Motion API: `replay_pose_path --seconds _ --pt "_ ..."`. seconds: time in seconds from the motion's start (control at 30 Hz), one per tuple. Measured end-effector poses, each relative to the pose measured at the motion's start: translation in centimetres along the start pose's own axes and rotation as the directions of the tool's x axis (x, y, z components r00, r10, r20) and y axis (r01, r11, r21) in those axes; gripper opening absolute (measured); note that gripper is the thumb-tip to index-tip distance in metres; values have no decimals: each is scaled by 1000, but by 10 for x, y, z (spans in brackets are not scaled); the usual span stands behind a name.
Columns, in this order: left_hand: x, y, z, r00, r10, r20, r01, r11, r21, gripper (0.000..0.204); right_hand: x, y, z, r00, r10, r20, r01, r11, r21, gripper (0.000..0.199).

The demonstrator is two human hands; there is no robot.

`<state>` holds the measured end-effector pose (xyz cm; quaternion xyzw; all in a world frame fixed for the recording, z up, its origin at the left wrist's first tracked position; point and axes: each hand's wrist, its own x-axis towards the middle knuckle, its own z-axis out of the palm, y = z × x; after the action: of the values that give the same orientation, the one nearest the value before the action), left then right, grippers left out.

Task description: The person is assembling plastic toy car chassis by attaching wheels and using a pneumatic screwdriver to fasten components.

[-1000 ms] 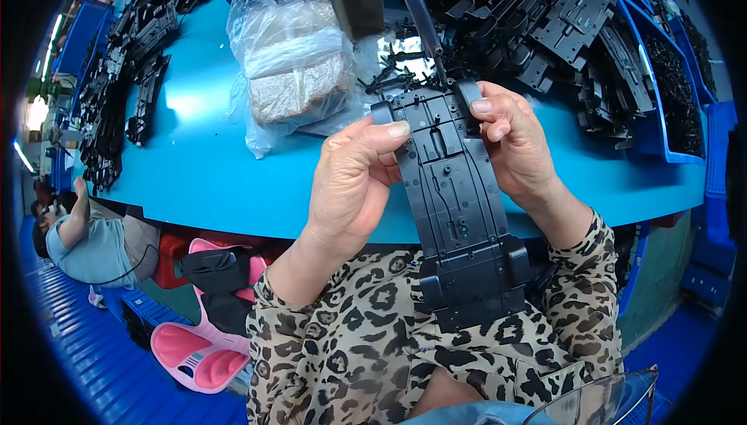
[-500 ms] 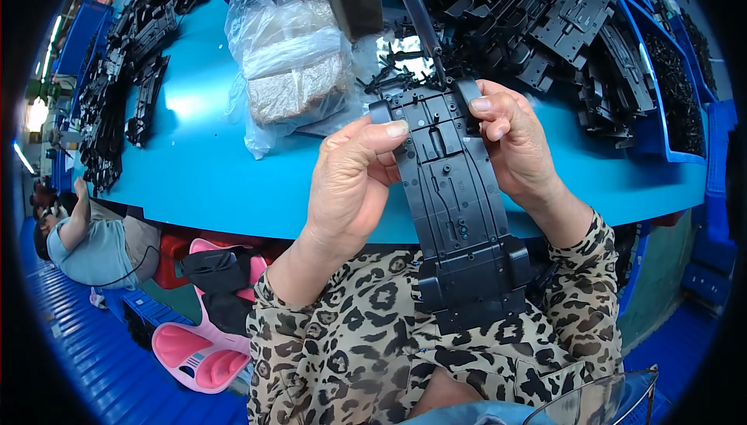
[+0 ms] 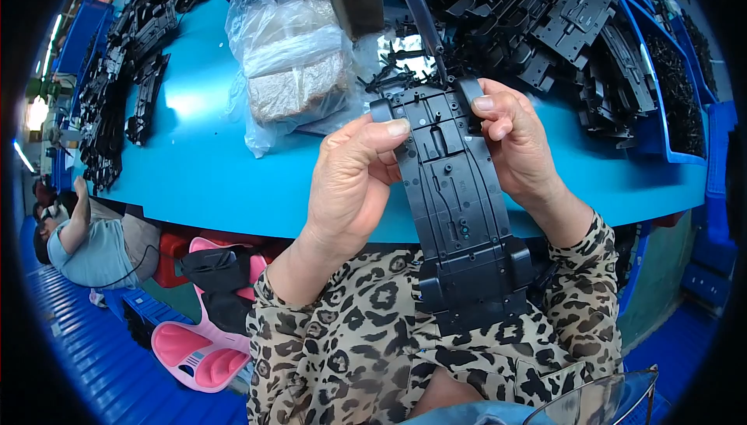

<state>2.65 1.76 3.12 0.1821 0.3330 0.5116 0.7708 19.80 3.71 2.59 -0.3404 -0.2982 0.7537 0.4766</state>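
Behind black chassis (image 3: 459,207): clear plastic bag (image 3: 292,67) on blue table (image 3: 194,168).

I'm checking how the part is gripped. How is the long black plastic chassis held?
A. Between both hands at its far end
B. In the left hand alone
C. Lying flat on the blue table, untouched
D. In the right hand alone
A: the left hand and the right hand each grip a side of the black chassis near its far end, above the blue table edge.
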Motion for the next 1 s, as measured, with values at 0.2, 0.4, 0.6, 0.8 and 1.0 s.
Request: replay_pose_path --seconds 0.2,0.4,0.6,0.8,1.0 --pt "0 1 1 1000 1 18 -1 1000 -3 14 -1 -2 5 1000 -8 -20 8 1000 -14 11" --pt "1 1 1 1000 -9 10 9 1000 23 15 -1 -2 2 1000 -14 -14 14 1000 -16 12" --pt "-2 2 2 999 12 35 -13 1000 21 18 -1 0 1 1000 -9 13 9 1000 13 14" --pt "-2 1 3 999 14 32 -15 999 28 18 -1 -2 1 999 -12 30 13 1000 -2 15" --pt "-1 1 2 1000 6 27 -7 999 43 17 -1 -3 4 1000 -24 17 24 1000 -7 15"
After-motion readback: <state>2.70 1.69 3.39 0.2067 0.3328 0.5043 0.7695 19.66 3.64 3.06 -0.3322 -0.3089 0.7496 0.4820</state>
